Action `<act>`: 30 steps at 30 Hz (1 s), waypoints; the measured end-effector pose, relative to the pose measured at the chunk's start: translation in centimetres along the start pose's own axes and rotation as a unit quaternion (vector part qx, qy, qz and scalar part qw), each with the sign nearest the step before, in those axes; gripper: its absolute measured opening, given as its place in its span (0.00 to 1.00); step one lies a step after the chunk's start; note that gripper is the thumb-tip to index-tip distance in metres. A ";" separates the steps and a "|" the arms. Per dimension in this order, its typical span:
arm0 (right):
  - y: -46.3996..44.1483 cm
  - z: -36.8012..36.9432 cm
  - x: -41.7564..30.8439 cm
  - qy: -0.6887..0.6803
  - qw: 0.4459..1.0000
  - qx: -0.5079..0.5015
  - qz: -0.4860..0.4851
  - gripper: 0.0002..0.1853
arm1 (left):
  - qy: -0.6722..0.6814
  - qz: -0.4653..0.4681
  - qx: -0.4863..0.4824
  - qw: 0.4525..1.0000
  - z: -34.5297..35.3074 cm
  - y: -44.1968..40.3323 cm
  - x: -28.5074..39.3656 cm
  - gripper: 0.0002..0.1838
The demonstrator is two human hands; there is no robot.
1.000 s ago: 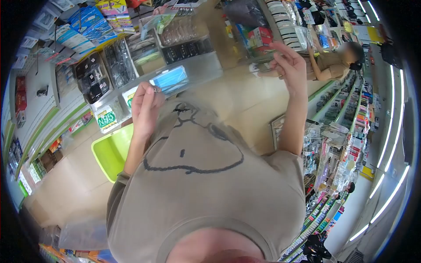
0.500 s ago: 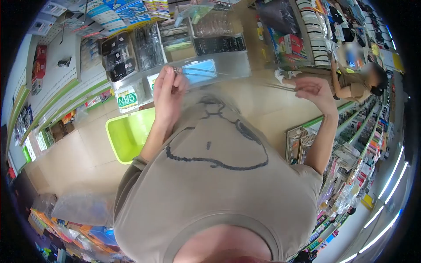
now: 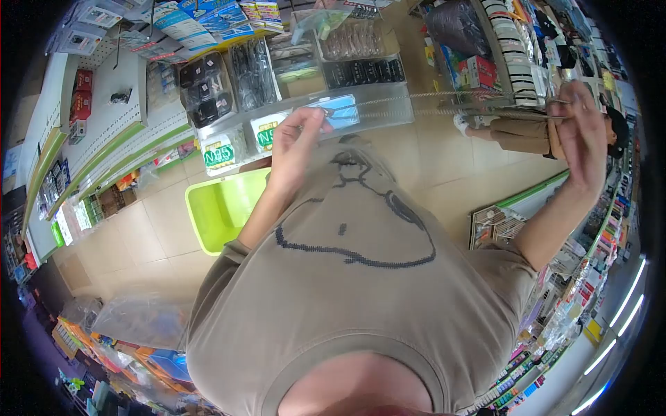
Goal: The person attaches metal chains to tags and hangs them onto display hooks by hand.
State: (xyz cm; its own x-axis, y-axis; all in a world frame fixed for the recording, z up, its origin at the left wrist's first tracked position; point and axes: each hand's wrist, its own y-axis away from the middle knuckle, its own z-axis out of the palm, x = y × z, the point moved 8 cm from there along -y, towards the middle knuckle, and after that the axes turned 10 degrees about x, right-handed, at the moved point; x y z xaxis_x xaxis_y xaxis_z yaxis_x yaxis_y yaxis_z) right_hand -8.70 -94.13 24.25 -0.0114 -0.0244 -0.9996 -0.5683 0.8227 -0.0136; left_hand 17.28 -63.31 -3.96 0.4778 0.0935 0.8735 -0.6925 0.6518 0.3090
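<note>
A thin, chain-like strand [image 3: 444, 104] stretches in two near-parallel lines between my hands, blurred along its length. My left hand [image 3: 298, 139] pinches its left end, close to a blue packet [image 3: 343, 112] in the display tray. The right end is at the fingers of my right hand [image 3: 581, 139], raised at the right with thumb and fingers bent round it; they are partly blurred. Below my left hand is a lime-green basket [image 3: 223, 208]. N95 packets [image 3: 220, 156] lie in the tray's front compartments.
Shelves [image 3: 104, 104] with hanging packages run along the left. Compartments of dark goods [image 3: 253, 73] are at the top. A person in brown trousers [image 3: 517, 135] stands behind my right hand. A wire rack [image 3: 489, 225] and stocked shelves are on the right. Plastic-wrapped goods [image 3: 142, 320] lie lower left.
My right hand has moved outward to the right, and the strand now shows drawn out between my hands. The view has shifted, so the shelves and basket appear further right.
</note>
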 end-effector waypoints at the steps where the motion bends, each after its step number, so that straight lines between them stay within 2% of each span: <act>1: 0.5 1.4 -1.0 -0.022 0.999 0.032 0.008 0.24 | -0.008 -0.008 -0.005 1.000 0.0 0.1 -0.1 0.12; 4: 2.4 2.2 -1.9 -0.013 0.995 0.065 0.071 0.22 | 0.016 -0.011 0.004 1.000 0.8 0.9 0.3 0.12; 7: 1.8 3.4 -1.1 0.018 0.995 -0.068 0.070 0.19 | 0.053 -0.019 0.022 0.998 -0.1 0.6 -0.3 0.13; 9: 2.2 2.4 -1.6 0.097 0.994 0.001 0.042 0.18 | 0.051 -0.030 0.017 0.998 0.1 1.1 -0.5 0.11; 13: 1.8 0.2 -2.2 0.015 0.990 0.135 -0.028 0.16 | 0.031 -0.012 -0.037 0.999 2.0 2.0 0.4 0.11; 16: 1.5 0.6 -3.3 -0.053 0.997 0.041 -0.048 0.18 | -0.034 0.005 -0.093 0.995 2.4 1.9 0.3 0.12; 20: 2.6 3.4 -5.0 -0.081 0.989 0.058 -0.105 0.23 | -0.044 -0.033 -0.108 0.993 3.1 2.2 0.0 0.15; 22: 2.7 6.0 -5.8 -0.132 0.981 -0.092 -0.108 0.24 | -0.021 -0.070 -0.095 0.993 3.5 2.0 0.4 0.16; 24: 3.1 9.6 -6.5 -0.170 0.949 -0.245 -0.101 0.26 | -0.051 -0.099 -0.084 0.990 3.0 1.6 -0.1 0.17; 27: 3.2 12.1 -6.7 -0.148 0.942 -0.269 -0.134 0.24 | -0.090 -0.081 -0.059 0.991 2.4 0.8 -1.6 0.16; 29: 2.4 12.9 -7.4 -0.093 0.954 -0.232 -0.162 0.21 | -0.093 -0.069 -0.061 0.991 2.4 0.5 -1.7 0.17; 30: 1.9 13.4 -7.8 -0.079 0.956 -0.223 -0.173 0.19 | -0.085 -0.093 -0.062 0.990 2.1 0.4 -2.3 0.17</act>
State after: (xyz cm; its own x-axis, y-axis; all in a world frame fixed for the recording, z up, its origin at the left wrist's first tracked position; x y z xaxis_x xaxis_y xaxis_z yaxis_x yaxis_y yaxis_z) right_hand 1.35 -84.72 31.73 0.3442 -0.1359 -0.9290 -0.8108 0.4559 -0.3671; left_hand 14.79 -64.86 -5.04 0.4850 -0.1589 0.8599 -0.5237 0.7348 0.4311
